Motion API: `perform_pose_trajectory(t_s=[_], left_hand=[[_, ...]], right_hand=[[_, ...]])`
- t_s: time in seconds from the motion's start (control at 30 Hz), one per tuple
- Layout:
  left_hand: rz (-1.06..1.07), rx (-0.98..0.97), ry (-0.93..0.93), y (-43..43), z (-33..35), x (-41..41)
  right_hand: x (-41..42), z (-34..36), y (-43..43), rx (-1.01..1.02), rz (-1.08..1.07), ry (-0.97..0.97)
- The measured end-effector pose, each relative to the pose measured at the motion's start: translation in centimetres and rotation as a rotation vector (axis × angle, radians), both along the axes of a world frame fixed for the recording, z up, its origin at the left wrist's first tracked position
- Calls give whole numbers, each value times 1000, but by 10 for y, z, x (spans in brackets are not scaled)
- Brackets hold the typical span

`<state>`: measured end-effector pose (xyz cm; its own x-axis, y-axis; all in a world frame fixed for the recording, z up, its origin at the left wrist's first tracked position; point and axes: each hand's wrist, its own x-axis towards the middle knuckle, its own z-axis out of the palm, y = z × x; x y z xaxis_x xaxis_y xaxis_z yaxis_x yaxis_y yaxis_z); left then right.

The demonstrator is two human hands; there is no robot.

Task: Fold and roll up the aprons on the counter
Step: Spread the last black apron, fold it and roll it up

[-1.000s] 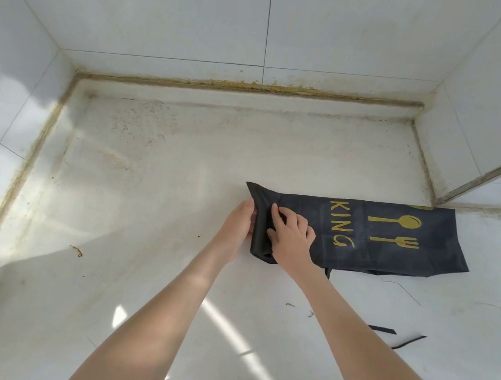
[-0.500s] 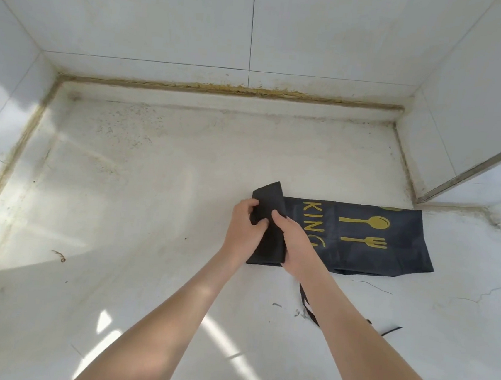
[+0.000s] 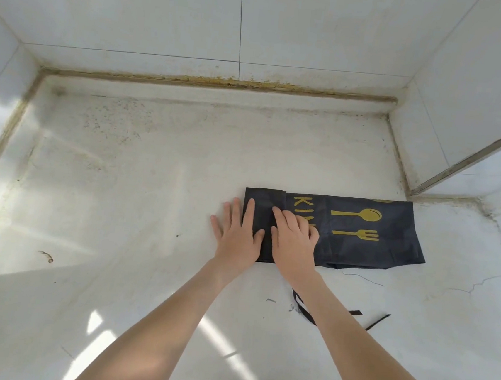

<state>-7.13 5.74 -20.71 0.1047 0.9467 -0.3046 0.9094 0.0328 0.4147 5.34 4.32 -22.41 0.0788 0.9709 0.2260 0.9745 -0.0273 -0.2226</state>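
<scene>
Flat on the stained white stone counter, just in front and left of the metal-edged tiled wall corner: a dark navy cloth apron with gold spoon-and-fork print, folded into a long band and turned over once at the end farthest from that corner. Left hand there, grip apart, fingers straight, pressing. Right hand beside it, nearer the corner, fingers bent on the turn's edge; clamped or merely pressing, cannot tell. Probably best: keep the turn square to both long edges, press flat, roll tightly toward the corner, tuck in the loose black strap.
</scene>
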Motion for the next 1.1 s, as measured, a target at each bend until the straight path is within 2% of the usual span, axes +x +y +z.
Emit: perform_pose_trajectory(t_s=[0.07, 0.13, 0.2, 0.27, 0.3, 0.4, 0.43, 0.53, 0.6, 0.7, 0.83, 0.9, 1.03, 1.07, 1.1], left_hand=[[242, 26, -191, 3, 8, 9], [587, -160, -418, 10, 18, 13], [770, -406, -692, 17, 26, 13], [755, -526, -844, 19, 26, 11], [715, -508, -874, 18, 26, 9], [583, -324, -873, 21, 32, 11], [502, -242, -838, 23, 35, 13], [248, -131, -691, 23, 32, 24], [151, -99, -612, 20, 26, 33], [128, -37, -595, 14, 21, 44], [105, -52, -604, 12, 22, 47], [-21, -68, -479, 11, 23, 48], [-317, 19, -122, 7, 9, 47], [-362, 28, -68, 6, 5, 47], [-391, 36, -21, 5, 1, 46]], right_hand=[[-1, 3, -2, -79, 3, 13], [-4, 7, -2, -187, 10, 80], [-4, 11, 1, -291, 18, 185], [-6, 18, 5, -326, -11, 368], [-9, 23, 9, -307, -63, 548], [-14, 44, 21, -375, -307, 1219], [-12, 50, 24, -434, -361, 1362], [0, 60, 26, -580, -397, 1526], [10, 61, 25, -644, -403, 1558], [20, 63, 21, -643, -388, 1558], [32, 59, 12, -534, -444, 1389], [37, 54, 8, -471, -456, 1305], [46, 38, -1, -336, -391, 1018], [48, 33, -3, -271, -350, 904], [49, 29, -5, -207, -294, 711]])
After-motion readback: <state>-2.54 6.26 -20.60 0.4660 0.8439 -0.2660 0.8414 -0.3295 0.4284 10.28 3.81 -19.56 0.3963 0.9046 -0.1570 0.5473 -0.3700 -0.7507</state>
